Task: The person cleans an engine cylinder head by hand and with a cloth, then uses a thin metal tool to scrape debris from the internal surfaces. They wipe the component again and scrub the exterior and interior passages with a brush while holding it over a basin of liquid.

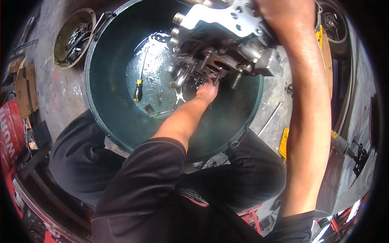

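Note:
A metal engine cylinder head (227,44), with a bright machined face, round ports and projecting studs, is tilted over a large dark green tub (95,97). My right hand (287,16) is closed on its upper right end; the fingertips are hidden. My left hand (208,91) reaches down into the tub, its curled fingers against the cylinder head's lower side and partly covered by it. A yellow-and-black screwdriver (138,90) lies on the wet tub bottom, left of my left hand. Nearer my left forearm are a green-handled tool (155,114) and a white cross-shaped piece (179,96).
A round pan (60,58) of metal parts stands beyond the tub at left. A metal rod (269,119) and a yellow object (285,141) lie on the floor at right. Cardboard (26,91) stands at far left. My crossed legs (251,170) flank the tub's near rim.

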`<state>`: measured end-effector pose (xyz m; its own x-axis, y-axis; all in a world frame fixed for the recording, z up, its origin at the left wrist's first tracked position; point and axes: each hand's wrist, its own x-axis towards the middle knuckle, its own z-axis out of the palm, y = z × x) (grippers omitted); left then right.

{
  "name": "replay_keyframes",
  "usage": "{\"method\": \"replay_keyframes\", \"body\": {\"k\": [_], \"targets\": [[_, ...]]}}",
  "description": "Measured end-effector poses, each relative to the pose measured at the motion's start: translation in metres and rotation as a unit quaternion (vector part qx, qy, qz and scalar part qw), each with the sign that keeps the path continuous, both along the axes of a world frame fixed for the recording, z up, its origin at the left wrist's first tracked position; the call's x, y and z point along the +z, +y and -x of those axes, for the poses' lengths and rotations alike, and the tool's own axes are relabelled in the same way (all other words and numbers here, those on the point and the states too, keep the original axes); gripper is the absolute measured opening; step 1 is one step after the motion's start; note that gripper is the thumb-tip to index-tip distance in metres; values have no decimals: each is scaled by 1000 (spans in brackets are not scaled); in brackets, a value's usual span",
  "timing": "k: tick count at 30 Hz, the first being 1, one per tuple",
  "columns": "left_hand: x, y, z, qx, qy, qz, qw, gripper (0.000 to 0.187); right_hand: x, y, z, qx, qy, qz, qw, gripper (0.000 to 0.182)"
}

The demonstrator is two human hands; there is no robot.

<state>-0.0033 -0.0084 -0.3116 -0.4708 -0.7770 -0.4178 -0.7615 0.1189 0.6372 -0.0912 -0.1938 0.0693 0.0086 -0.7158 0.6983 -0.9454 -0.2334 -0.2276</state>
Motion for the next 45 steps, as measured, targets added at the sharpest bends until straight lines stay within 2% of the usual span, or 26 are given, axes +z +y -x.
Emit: {"method": "replay_keyframes", "body": {"k": [2, 5, 8, 11, 12, 13, 15, 16, 19, 20, 23, 24, 25, 27, 29, 31, 33, 34, 35, 37, 39, 41, 42, 43, 44, 45], "targets": [[-5, -8, -19, -174, -34, -37, 983, 35, 13, 7, -9, -11, 19, -31, 999, 8], [19, -21, -71, -282, -35, -57, 957, 36, 8, 7, -20, 5, -14, 3, 1000, 11], [67, -17, -120, -184, -130, -140, 964, 34, 15, 22, -32, -28, -8, -20, 999, 13], [53, 14, -157, 57, -130, -157, 977, 30, 24, 35, -38, -111, -74, -123, 983, 17], [82, 12, -164, 165, -114, -210, 957, 29, 9, 35, -17, -124, -9, -75, 989, 19], [93, 15, -166, 280, -40, -261, 923, 29, -7, 33, 5, -135, 57, -24, 989, 23], [111, 28, -165, 482, 112, -353, 794, 29, -10, 49, 11, -133, 66, -7, 989, 22], [124, 27, -167, 462, 103, -357, 805, 32, -8, 58, 10, -134, 66, -7, 989, 23], [125, 28, -168, 355, -16, -200, 913, 33, -7, 82, 1, -144, 47, -32, 988, 22], [126, 27, -172, 362, 15, -241, 901, 34, -8, 88, 0, -144, 51, -30, 988, 21], [166, 9, -196, 276, -15, -176, 945, 32, -10, 96, 2, -150, 21, -45, 987, 21], [168, 4, -202, 265, -12, -114, 957, 33, -9, 99, 1, -151, 10, -52, 987, 22], [191, -9, -209, 250, -4, -136, 959, 33, -8, 103, 0, -154, 1, -59, 986, 22], [198, -29, -212, 190, 3, -115, 975, 33, -13, 106, 5, -147, -7, -58, 987, 25], [204, -36, -206, 208, 25, -135, 968, 32, -20, 106, 16, -155, -14, -68, 985, 28], [205, -39, -197, 239, 33, -147, 959, 31, 3, 115, -15, -125, -71, -57, 988, 26], [197, -35, -184, 276, 23, -157, 948, 32, 1, 115, -14, -83, -121, -46, 988, 35], [210, -26, -176, 344, 75, -171, 920, 28, 1, 116, -15, -109, -130, -57, 984, 37], [220, -25, -171, 361, 86, -192, 909, 26, 2, 115, -15, -135, -139, -68, 979, 40], [231, -29, -164, 397, 104, -235, 881, 22, 7, 119, -19, -85, -239, -74, 964, 43], [226, -46, -158, 383, 175, -267, 867, 17, -3, 117, -13, -84, -253, 3, 964, 42], [218, -81, -148, 399, 162, -284, 856, 11, -7, 110, -9, -32, -248, 31, 968, 34], [234, -84, -146, 414, 155, -316, 840, 11, -5, 116, -11, -49, -243, -2, 969, 30], [252, -93, -133, 425, 160, -343, 822, 13, 1, 115, -9, -60, -228, -27, 972, 27], [232, -100, -127, 479, 264, -354, 758, 18, 0, 108, -6, -56, -214, -6, 975, 25], [238, -91, -125, 459, 256, -340, 780, 18, -5, 105, -7, -53, -204, 8, 977, 25]]}}
